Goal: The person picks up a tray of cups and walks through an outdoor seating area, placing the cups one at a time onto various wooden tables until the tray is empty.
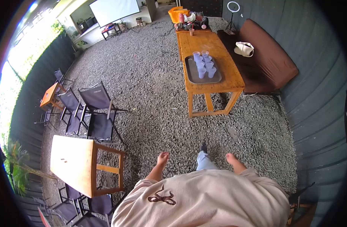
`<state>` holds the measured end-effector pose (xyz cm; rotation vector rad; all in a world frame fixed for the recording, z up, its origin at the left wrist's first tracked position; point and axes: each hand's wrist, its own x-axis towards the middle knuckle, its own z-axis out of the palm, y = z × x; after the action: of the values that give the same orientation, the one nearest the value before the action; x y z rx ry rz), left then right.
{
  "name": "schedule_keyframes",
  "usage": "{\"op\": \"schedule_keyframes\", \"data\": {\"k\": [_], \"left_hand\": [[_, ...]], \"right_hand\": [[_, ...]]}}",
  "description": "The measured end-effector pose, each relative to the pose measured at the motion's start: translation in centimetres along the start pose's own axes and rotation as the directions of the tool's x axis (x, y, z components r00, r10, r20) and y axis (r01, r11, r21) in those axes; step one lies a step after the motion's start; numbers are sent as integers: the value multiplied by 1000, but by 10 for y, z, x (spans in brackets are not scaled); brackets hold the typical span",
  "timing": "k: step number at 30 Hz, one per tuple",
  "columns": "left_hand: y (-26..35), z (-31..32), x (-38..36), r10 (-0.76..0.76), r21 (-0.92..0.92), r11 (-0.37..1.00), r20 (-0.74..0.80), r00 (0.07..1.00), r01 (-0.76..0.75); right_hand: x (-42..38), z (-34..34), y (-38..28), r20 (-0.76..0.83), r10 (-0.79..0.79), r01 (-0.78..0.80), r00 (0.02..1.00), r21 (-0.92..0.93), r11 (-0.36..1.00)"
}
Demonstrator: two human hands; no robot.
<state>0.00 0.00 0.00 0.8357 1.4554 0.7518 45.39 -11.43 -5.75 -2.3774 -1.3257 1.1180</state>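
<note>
My left hand (163, 159) hangs in front of my body over the gravel, its fingers loosely curled with nothing visible in them. On the other side my right hand (231, 157) hangs low too; its fingers are mostly hidden and no object shows in it. Neither hand touches anything. Ahead stands a wooden table (230, 72), with a dark tray (192, 77) on its near end. Several clear plastic cups (202, 72) stand upright in the tray. One foot (203, 146) shows forward on the gravel.
Black folding chairs (96, 98) and a second wooden table (73, 162) stand to the left. A brown sofa (264, 56) with a white bag (244, 49) lines the right wall. An orange bag (177, 15) sits at the far end. Gravel (154, 102) covers the ground.
</note>
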Motion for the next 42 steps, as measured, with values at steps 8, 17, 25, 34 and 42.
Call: {"op": "schedule_keyframes", "data": {"k": [8, 17, 25, 34, 42], "left_hand": [[50, 30, 117, -102, 99, 990, 63, 993, 96], [226, 103, 283, 119, 2, 993, -102, 988, -119], [271, 161, 349, 41, -21, 999, 67, 997, -40], [349, 210, 454, -26, 68, 998, 146, 989, 16], [354, 233, 510, 12, 121, 991, 293, 956, -49]], "right_hand": [[94, -42, 16, 196, 293, -194, 936, -407, 893], [302, -147, -62, -44, 273, -276, 961, -84, 957], [395, -163, -244, 56, 69, -89, 996, 557, 826], [445, -154, -327, 301, 449, -481, 841, 797, 366], [482, -160, -346, 64, 665, -438, 744, 799, 413]]}}
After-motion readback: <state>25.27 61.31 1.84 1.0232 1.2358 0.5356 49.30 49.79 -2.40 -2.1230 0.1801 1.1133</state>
